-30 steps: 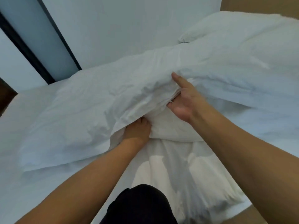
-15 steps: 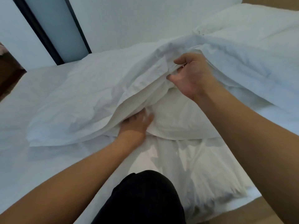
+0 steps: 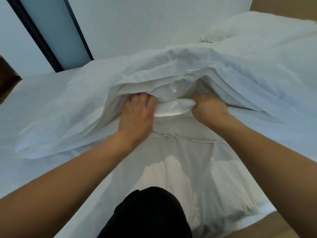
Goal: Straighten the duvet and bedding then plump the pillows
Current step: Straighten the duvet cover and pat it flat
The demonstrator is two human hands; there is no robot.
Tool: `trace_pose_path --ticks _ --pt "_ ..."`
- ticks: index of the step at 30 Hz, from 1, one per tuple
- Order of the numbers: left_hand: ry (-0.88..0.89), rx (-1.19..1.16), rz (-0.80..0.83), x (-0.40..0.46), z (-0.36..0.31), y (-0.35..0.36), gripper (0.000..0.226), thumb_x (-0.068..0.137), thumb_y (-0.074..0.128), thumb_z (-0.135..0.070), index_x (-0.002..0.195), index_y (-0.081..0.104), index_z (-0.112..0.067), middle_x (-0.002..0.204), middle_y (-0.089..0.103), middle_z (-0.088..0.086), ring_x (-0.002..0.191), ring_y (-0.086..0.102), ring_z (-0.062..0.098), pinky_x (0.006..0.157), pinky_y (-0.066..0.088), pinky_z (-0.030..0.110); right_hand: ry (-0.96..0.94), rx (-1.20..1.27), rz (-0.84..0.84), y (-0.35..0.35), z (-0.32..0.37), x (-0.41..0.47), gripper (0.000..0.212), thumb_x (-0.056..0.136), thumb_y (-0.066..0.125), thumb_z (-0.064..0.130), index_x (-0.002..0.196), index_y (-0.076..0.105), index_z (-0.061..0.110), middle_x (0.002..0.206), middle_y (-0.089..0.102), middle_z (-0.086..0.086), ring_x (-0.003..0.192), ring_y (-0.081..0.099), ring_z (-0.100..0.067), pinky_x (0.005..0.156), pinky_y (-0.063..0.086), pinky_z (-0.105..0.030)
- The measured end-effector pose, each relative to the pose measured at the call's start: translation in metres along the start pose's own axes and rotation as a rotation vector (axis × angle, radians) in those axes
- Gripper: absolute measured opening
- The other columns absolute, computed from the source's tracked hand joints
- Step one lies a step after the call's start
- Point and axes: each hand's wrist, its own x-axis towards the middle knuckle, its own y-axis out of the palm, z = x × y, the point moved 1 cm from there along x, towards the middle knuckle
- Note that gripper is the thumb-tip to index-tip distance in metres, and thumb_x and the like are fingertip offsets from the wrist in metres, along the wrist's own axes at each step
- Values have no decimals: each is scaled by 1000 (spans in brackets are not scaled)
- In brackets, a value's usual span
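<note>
Gripping of a bunched white fold (image 3: 174,109) is seen at the centre of the head view, where both hands are closed on the fabric. The left hand (image 3: 137,114) is laid knuckles-up over the left end of the fold, with its fingers (image 3: 139,100) curled down into the cloth under the raised edge of the duvet (image 3: 72,107). The right hand (image 3: 210,109) is clenched on the right end of the same fold, and its fingertips are hidden inside the fabric. The two hands are held near each other, with only the short roll of cloth between them.

The duvet is spread across the bed from the left edge to the right, with its near edge lifted and creased into layers above the hands. A pillow (image 3: 253,26) is lying at the upper right, against the wall (image 3: 154,23) and touching the far side of the duvet. Below the hands, a white sheet (image 3: 180,169) is draped down the side of the bed in loose vertical folds. A dark garment (image 3: 145,215) worn by the person is visible at the bottom centre. A dark vertical frame (image 3: 42,36) is set against the wall at the upper left.
</note>
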Motion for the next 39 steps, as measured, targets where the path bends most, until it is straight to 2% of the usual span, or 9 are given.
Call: trace_pose_path --ticks 3,8,14,21,26,28,31,35,39 --pt "495 -208 263 -47 -35 10 28 79 48 -9 105 57 -8 93 56 12 80 53 31 66 43 39 -6 73 -173 -21 4 16 33 90 49 15 117 67 14 111 69 -12 102 62 -34 77 47 -36" --pt "-150 28 836 -30 -22 73 56 93 47 -18 146 32 -14 150 32 10 137 32 31 112 29 39 -104 47 -315 -40 21 26 31 86 49 10 106 72 16 106 68 -7 94 63 -30 64 41 -32" --pt "-111 49 659 -22 -50 100 38 100 34 -17 134 44 -5 132 52 16 118 50 32 94 39 37 -182 -92 -689 -42 27 26 17 64 53 3 69 68 10 77 58 -9 76 54 -33 68 37 -38" --pt "-143 -77 567 -28 -35 116 37 94 30 -14 112 62 -9 116 58 14 105 55 33 95 43 40 -229 -145 -836 -34 27 23 18 75 54 5 64 59 19 136 49 -5 127 33 -28 109 23 -43" --pt "-486 -461 221 -35 -34 54 10 94 45 -7 88 53 -6 72 56 11 68 56 30 62 40 33 -231 -183 -795 -32 26 28 17 77 55 5 70 65 17 129 59 -6 134 43 -30 114 15 -52" --pt "-330 -432 403 -61 -31 30 8 90 44 -2 87 48 -9 71 54 8 67 55 29 59 37 34 -249 -187 -806 -28 27 30 14 74 56 5 71 64 17 122 62 -5 127 50 -29 112 18 -52" --pt "-57 -74 792 -86 -32 25 28 85 45 -7 113 51 -9 103 61 10 95 58 31 74 39 35 -371 -197 -779 -18 26 25 10 64 60 8 70 62 16 105 64 -3 102 59 -29 98 26 -43" --pt "193 -76 626 -77 -51 37 48 79 52 -29 126 51 -17 112 56 9 93 56 29 71 46 39 -459 -285 -634 -8 24 14 20 56 58 8 76 60 13 91 58 -6 83 53 -30 81 27 -38" --pt "237 -83 687 -53 -68 52 43 90 42 -25 131 50 -17 111 59 11 92 58 31 66 40 36 -542 -282 -592 -4 11 3 22 68 56 9 88 64 12 103 63 -9 91 55 -31 93 36 -40"
